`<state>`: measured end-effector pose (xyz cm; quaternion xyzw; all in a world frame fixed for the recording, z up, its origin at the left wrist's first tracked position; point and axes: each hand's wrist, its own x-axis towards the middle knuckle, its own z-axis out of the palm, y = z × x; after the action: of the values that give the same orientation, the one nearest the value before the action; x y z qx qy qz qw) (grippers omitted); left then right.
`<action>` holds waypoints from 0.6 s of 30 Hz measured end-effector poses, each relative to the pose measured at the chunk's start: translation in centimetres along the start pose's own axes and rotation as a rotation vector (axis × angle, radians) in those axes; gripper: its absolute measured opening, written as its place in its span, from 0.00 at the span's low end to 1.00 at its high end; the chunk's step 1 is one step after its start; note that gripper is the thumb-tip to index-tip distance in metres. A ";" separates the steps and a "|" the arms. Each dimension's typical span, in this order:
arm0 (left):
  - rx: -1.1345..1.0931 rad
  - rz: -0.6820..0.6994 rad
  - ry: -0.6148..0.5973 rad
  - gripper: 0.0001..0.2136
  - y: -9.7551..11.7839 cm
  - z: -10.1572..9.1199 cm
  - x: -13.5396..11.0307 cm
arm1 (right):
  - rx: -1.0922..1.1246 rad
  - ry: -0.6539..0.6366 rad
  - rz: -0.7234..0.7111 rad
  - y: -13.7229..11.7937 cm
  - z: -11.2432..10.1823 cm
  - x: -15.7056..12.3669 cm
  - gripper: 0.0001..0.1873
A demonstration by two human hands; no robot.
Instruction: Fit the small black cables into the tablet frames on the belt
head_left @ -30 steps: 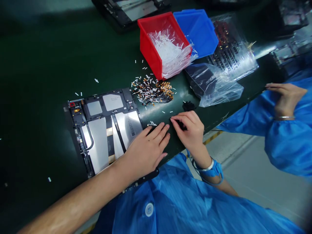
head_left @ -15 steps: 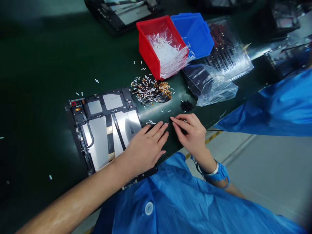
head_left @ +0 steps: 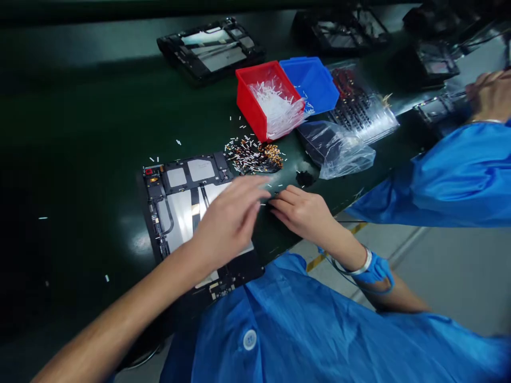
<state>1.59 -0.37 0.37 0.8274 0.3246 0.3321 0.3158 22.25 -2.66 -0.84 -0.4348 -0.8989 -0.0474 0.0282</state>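
An opened tablet back (head_left: 187, 202) with silver shields and cables lies on the dark green belt (head_left: 99, 133) in front of me. My left hand (head_left: 229, 221) hovers over its right edge, fingers stretched out and smeared by motion. My right hand (head_left: 301, 211) rests on the belt just right of it, fingers curled low and pinched on something small and dark that I cannot make out. A pile of small flex connectors (head_left: 255, 154) lies just beyond both hands, and a small black clump (head_left: 305, 178) sits by my right hand.
A red bin (head_left: 249, 103) of white strips and a blue bin (head_left: 315, 82) stand behind the pile, with clear plastic bags (head_left: 339, 149) of parts to the right. More opened tablets (head_left: 211, 48) lie farther back. A co-worker's blue sleeve (head_left: 459, 175) and hand (head_left: 489, 93) are at right.
My left hand lifted off the belt and swung up over the tablet's edge. The view tilted up, showing more of the belt. The co-worker's hand moved away to the far right.
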 end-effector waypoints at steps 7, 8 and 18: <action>-0.119 -0.280 0.112 0.10 -0.4 -3.6 1.3 | -0.063 -0.184 0.022 -0.6 -0.2 1.5 0.12; -0.126 -0.305 0.097 0.10 -0.5 -3.4 1.3 | -0.067 -0.193 0.022 -0.6 -0.3 1.6 0.12; -0.164 -0.380 0.030 0.11 -1.1 -3.0 1.2 | -0.103 -0.222 -0.092 -1.8 -1.1 3.0 0.08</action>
<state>-0.31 2.05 1.72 0.7177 0.4512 0.3043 0.4344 19.02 -1.52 0.46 -0.3964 -0.9119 -0.0463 -0.0958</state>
